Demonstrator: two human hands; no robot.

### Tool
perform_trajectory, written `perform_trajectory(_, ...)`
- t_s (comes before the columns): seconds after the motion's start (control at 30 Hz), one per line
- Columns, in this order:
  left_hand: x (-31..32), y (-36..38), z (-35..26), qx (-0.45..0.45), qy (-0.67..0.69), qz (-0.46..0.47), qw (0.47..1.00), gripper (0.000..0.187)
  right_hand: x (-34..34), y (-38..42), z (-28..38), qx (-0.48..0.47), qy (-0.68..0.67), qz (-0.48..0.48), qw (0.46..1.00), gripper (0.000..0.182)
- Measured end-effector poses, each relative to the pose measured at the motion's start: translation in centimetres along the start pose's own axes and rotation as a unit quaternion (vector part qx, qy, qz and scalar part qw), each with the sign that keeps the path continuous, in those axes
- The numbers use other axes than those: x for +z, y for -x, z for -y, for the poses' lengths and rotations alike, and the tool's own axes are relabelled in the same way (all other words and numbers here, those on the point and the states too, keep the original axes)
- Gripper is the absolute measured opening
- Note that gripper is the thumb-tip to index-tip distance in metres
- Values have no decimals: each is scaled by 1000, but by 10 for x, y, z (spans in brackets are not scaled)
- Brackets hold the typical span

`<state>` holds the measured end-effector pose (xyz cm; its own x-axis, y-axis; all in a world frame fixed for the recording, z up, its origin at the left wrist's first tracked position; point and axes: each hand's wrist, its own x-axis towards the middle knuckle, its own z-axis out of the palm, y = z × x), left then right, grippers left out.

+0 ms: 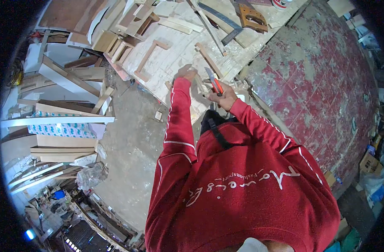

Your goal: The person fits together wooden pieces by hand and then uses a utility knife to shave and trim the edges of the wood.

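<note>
My right hand [226, 97] is closed around a utility knife [217, 87] with a red-orange handle, its blade pointing up and away from me over the bench. To its left, my left hand [186, 72] is low over the near part of the pale wooden workbench [179, 46]; its fingers are blurred and partly hidden. A narrow wood strip [209, 60] lies just beyond the knife. Left of my left hand rests a U-shaped wooden frame piece [148, 57].
At the bench's far side lie a dark metal square [231, 37], a wooden-handled handsaw [254, 19] and a white tub [280, 3]. Small wooden frames [120, 51] sit at its left end. Stacked boards [66, 149] stand along the left; worn red floor [309, 80] spreads right.
</note>
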<state>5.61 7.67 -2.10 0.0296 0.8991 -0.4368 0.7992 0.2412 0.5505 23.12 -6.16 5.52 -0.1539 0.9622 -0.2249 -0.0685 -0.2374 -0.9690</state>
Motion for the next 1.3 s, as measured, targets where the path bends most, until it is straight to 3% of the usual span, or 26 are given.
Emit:
perform_trajectory(0.1,5,-2,17,-4,-2,-19,1000,55,7,-9,-5,-31,17,21,999,46)
perform_trajectory(0.17,15,-29,60,161,-113,-5,980,47,15,-16,-7,-79,30,-9,996,42)
perform_trajectory(0.2,6,-11,51,160,-116,-8,980,47,18,-18,-4,-81,27,-7,996,42)
perform_trajectory(0.27,-18,62,10,98,149,-109,978,36,23,-22,7,-47,-17,-7,999,39)
perform_trajectory(0.3,-24,86,0,100,147,-110,978,36,26,-25,8,-50,-19,-8,999,39)
perform_trajectory(0.37,-31,121,-14,132,417,-161,885,28,32,-35,10,-67,-49,-21,996,38)
perform_trajectory(0.47,-27,143,-29,210,305,-218,903,24,37,-44,10,-91,-39,-33,995,35)
perform_trajectory(0.5,-29,147,-41,201,378,-209,879,31,38,-48,12,-113,-14,-43,993,34)
perform_trajectory(0.63,-31,134,-35,184,397,-227,870,29,43,-54,15,-72,-14,1,997,36)
perform_trajectory(0.7,-32,120,-24,238,196,-334,891,26,46,-60,7,-155,12,-34,987,32)
perform_trajectory(0.73,-38,121,-28,241,196,-332,891,26,41,-56,20,-156,12,-37,987,32)
perform_trajectory(0.8,-47,126,-36,246,137,-331,901,24,27,-39,43,0,196,-1,981,35)
perform_trajectory(0.83,-47,125,-35,246,137,-327,902,24,26,-32,44,2,194,-3,981,35)
perform_trajectory(0.9,-46,119,-34,224,216,-286,906,25,24,-25,45,-121,324,21,938,37)
perform_trajectory(1.0,-46,115,-38,230,244,-279,900,24,27,-27,34,-68,326,2,943,36)
perform_trajectory(1.3,-50,114,-38,240,212,-286,903,22,22,-23,43,-61,342,-21,937,33)
